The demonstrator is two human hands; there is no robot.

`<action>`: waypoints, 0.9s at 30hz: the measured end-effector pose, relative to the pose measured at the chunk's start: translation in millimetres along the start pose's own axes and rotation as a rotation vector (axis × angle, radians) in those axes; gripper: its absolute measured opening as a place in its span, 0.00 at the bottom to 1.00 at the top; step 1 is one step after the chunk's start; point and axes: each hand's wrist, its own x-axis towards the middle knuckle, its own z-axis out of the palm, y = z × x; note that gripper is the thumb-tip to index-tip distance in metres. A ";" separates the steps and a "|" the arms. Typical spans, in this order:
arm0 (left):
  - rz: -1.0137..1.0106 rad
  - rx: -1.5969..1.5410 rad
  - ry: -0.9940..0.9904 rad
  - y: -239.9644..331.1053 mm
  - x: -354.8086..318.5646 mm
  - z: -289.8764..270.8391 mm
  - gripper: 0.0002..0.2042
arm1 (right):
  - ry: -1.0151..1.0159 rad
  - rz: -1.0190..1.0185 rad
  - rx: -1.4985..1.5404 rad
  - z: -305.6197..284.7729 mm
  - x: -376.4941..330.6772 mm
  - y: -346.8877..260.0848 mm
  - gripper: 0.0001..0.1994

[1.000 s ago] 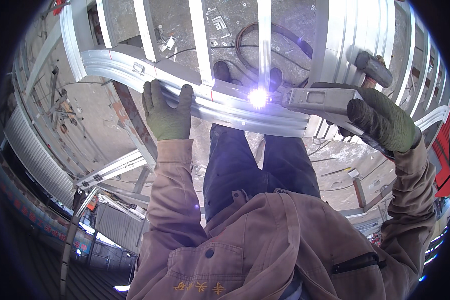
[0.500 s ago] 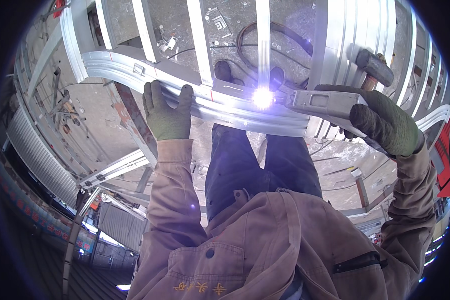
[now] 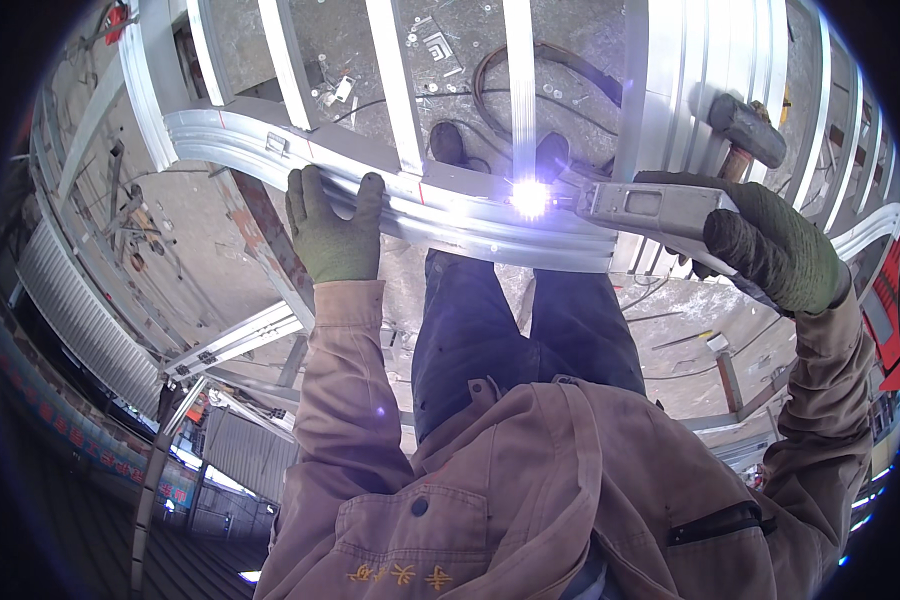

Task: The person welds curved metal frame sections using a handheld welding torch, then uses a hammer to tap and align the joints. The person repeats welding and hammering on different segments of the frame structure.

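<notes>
My right hand (image 3: 785, 240), in a green glove, is closed round a grey welding gun (image 3: 660, 206) that points left. At its nozzle burns a glaring white-violet spot (image 3: 529, 198), where a straight silver slat (image 3: 521, 80) meets a curved, ribbed metal rail (image 3: 410, 212). The glare hides the joint itself. My left hand (image 3: 336, 225), gloved in green too, lies on the rail's near edge to the left of the light. Its fingers and thumb are spread, holding no tool.
A hammer (image 3: 747, 130) lies on broad silver panels (image 3: 710, 60) at the upper right. Beyond the rail, a dark hose (image 3: 480, 85) loops over the concrete floor (image 3: 450, 60) among scraps. Rusty beams (image 3: 267, 235) and a corrugated sheet (image 3: 80, 310) stand left.
The bright spot has crept slightly right relative to the slat, along with the welding gun. My left hand stays on the rail.
</notes>
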 end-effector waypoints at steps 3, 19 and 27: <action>-0.034 -0.016 -0.008 5.1 -1.1 -3.5 0.47 | 0.016 -0.003 0.017 -2.0 -5.4 8.7 0.42; 0.028 0.000 0.040 3.4 -1.6 -2.2 0.45 | 0.173 -0.869 -0.819 -17.5 1.4 77.7 0.39; 0.038 0.022 0.045 -1.5 -1.7 0.6 0.45 | 0.164 -0.897 -0.871 -14.2 7.2 77.9 0.38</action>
